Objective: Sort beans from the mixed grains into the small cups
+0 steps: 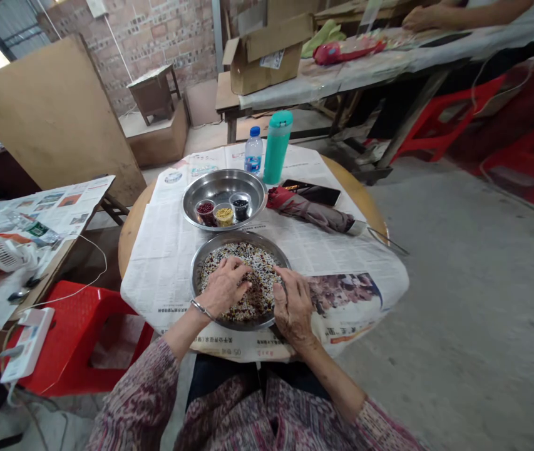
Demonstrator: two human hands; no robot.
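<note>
Steel shines on a shallow round bowl point(243, 236) holding a loose mix of small beans and grains point(263, 266), white, dark, red and yellow. It sits at the near side of a round wooden table point(374, 210) covered with newspaper point(158, 250), directly before the seated person. The left hand point(223, 287), wearing a bracelet point(201, 309) at the wrist, hovers over or touches the mix, thumb parted from loosely curled fingers. The right hand point(293, 308) rests at the bowl's right rim, fingers bent; whether it grasps anything cannot be told.

Just behind, a second metal bowl point(222, 178) holds three clear cups: red beans point(206, 215), yellow beans point(224, 217) and black beans point(240, 208).

Each bean looks light, hard and smooth, likely to roll and slip, so a thumb-and-fingertip pinch around its middle should suit. The bowl seems stiff and not fragile, probably fairly weighty when loaded; its rim, taken at opposite sides and kept level, looks the surest hold.
</note>
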